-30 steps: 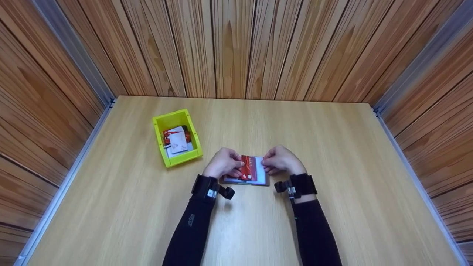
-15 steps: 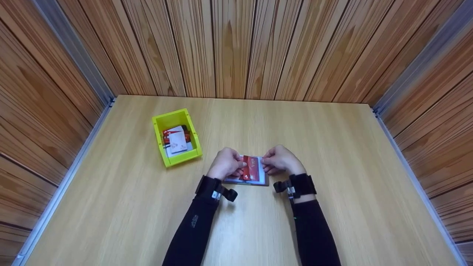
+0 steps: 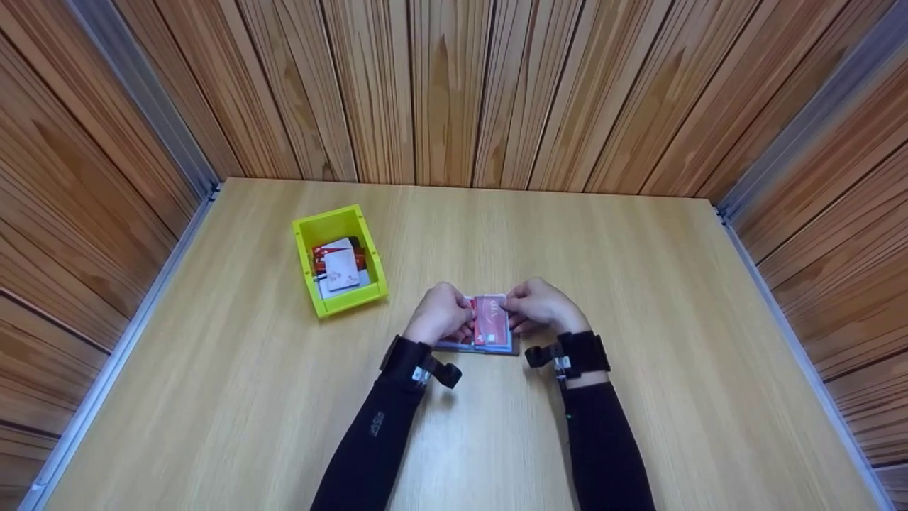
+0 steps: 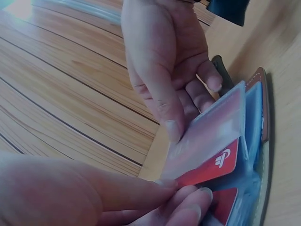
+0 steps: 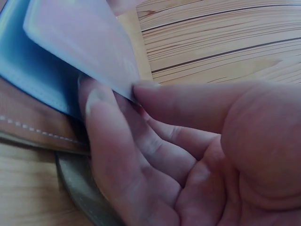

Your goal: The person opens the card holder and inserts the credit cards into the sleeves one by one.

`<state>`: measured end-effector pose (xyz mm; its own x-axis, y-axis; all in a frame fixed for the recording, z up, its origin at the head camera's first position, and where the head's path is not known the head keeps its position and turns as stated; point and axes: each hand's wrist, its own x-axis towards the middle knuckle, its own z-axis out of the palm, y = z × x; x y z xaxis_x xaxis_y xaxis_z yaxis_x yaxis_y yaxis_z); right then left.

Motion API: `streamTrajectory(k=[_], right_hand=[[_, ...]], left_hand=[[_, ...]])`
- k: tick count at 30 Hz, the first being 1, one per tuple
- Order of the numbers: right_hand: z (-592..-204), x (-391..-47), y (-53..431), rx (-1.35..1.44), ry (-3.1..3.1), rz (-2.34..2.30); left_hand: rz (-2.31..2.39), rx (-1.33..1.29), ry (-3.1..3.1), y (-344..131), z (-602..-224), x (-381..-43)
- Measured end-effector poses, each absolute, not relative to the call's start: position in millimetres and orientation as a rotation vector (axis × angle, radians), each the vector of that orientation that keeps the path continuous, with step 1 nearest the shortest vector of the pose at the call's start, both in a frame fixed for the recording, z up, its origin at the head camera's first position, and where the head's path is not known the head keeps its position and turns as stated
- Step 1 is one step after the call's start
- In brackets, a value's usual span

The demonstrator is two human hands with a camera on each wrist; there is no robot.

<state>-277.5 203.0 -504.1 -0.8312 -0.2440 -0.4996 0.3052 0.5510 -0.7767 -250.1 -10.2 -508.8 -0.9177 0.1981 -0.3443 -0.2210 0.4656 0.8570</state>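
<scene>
Head view: nearest, two forearms in dark sleeves (image 3: 365, 440) are stretched across a pale wooden tabletop (image 3: 709, 397), with a small camera strapped to each wrist. Between the hands, a card holder (image 5: 28, 108) with a brown, white-stitched edge is laid open on the table. By the left hand (image 3: 438, 312), a red card (image 4: 211, 167) is pinched between thumb and fingertips along its near edge. By the right hand (image 3: 545, 306), the rim of a clear pocket (image 4: 211, 122) is pinched between thumb and forefinger and held lifted from the bluish layer beneath.

Compared with half a second ago, more of the red card is covered by the pocket: its face now shows mostly pink through the milky plastic, where bright red was seen. Only a red strip with a white logo is left bare beside the left fingers, so the card is judged to be largely inserted, though not fully. A second patch of red is glimpsed below those fingers; what it is cannot be told.

Farther off, to the left, loose cards (image 3: 342, 268) are held in a yellow-green bin (image 3: 351, 305). Behind everything, a plank-patterned wall (image 3: 454, 92) is seen.
</scene>
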Motion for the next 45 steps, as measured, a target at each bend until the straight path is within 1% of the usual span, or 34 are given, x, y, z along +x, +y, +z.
streamTrajectory(k=[5,14,27,35,45], right_hand=[[-504.7,-277.3,202.1,0.011,2.243,-1.239],[-506.4,-276.2,199.3,-0.008,2.283,-1.217],[-505.1,-278.5,198.4,-0.036,2.312,-1.186],[-506.6,-277.7,199.6,-0.08,2.307,-1.189],[-505.3,-277.7,201.1,-0.03,2.3,-1.181]], left_hand=[[1.498,-0.002,2.269,-11.8,-509.4,-249.9],[1.455,0.018,2.359,-13.3,-512.2,-249.9],[1.391,-0.123,2.454,-12.4,-512.9,-252.1],[1.405,-0.143,2.411,-12.8,-512.3,-252.5],[1.412,-0.143,2.367,-16.4,-508.0,-251.0]])
